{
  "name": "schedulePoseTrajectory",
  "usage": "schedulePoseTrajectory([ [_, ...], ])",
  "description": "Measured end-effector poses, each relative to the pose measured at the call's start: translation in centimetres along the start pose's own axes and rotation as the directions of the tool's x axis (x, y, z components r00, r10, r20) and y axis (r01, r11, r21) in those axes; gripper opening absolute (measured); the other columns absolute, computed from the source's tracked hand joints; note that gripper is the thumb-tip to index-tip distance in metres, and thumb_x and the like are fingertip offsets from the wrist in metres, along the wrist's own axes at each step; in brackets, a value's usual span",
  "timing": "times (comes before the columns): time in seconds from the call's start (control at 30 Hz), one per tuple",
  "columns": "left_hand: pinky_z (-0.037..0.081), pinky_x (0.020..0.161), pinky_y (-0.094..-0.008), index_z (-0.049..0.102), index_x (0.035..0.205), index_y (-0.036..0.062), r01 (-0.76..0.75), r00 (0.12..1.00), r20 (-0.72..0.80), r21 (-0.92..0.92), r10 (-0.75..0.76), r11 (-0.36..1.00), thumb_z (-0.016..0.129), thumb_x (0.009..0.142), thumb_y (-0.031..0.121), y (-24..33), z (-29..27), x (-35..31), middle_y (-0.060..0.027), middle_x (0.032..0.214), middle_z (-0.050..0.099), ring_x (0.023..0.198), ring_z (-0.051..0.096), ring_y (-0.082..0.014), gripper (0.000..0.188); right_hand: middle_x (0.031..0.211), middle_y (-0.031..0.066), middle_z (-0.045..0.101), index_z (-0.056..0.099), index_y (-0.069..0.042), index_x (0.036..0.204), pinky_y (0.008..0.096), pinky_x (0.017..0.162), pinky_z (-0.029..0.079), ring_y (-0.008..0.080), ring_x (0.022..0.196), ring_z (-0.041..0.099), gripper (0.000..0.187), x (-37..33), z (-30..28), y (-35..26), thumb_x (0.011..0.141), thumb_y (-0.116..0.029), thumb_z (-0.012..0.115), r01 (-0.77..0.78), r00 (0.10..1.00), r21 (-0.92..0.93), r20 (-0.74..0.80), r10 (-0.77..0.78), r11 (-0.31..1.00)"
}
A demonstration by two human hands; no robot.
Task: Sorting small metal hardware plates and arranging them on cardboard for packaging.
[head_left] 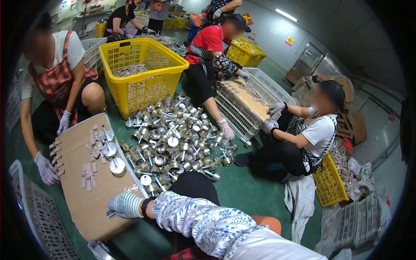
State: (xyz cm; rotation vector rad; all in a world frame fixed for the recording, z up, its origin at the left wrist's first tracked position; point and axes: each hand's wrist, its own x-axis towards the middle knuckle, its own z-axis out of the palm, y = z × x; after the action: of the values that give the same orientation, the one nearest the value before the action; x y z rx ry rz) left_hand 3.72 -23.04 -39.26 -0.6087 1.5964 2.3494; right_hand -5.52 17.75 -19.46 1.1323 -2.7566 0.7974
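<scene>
My right hand (127, 204), in a striped glove below a floral sleeve, reaches left over a cardboard sheet (86, 214). Its fingers close on a small flat metal piece (111, 213) at the cardboard's near edge. A pale gloved shape at the lower edge seems to be my left hand (99, 250); its fingers are hard to make out. On the cardboard lie several flat beige strips (89, 177). Three round metal cups with upright stems, the nearest a stemmed metal cup (117, 167), stand along its right side.
A heap of stemmed metal cups (169, 134) covers the green floor ahead, before a yellow crate (143, 78). A co-worker's gloved hand (46, 169) rests at the cardboard's left edge. Grey crates (229, 108) stand between two workers at right. A grey basket (39, 212) is at left.
</scene>
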Motion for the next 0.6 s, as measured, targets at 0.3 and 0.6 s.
schedulePoseTrajectory([
  [0.3, 0.043, 0.079, -0.0321, 0.051, 0.106, 0.0088, -0.158, 0.945, -0.248, 0.226, 0.213, 0.961, 0.047, 0.091, 0.024, 3.9, 17.4, -6.9, -0.0094, 0.1, 0.055, 0.091, 0.052, -0.0188, 0.022, 0.076, 0.015, 0.063, 0.06, -0.005, 0.084, 0.0454, 0.064, 0.051, 0.0363, 0.074, 0.063, 0.018, -1.8, -0.6, 1.9, 0.077, -0.021, 0.064, -0.049, 0.999, -0.022, -0.014, 0.048, 0.999],
  [0.6, 0.042, 0.087, -0.0328, 0.051, 0.111, 0.0078, -0.281, 0.899, -0.124, 0.571, 0.419, 0.771, 0.048, 0.093, 0.02, 4.6, 19.1, -8.9, -0.0115, 0.099, 0.056, 0.096, 0.051, -0.0198, 0.022, 0.074, 0.0152, 0.063, 0.06, -0.005, 0.082, 0.0458, 0.062, 0.051, 0.0364, 0.072, 0.063, 0.017, -1.8, -0.5, 1.8, 0.076, -0.021, 0.064, -0.068, 0.998, -0.04, 0.0, 0.068, 0.997],
])
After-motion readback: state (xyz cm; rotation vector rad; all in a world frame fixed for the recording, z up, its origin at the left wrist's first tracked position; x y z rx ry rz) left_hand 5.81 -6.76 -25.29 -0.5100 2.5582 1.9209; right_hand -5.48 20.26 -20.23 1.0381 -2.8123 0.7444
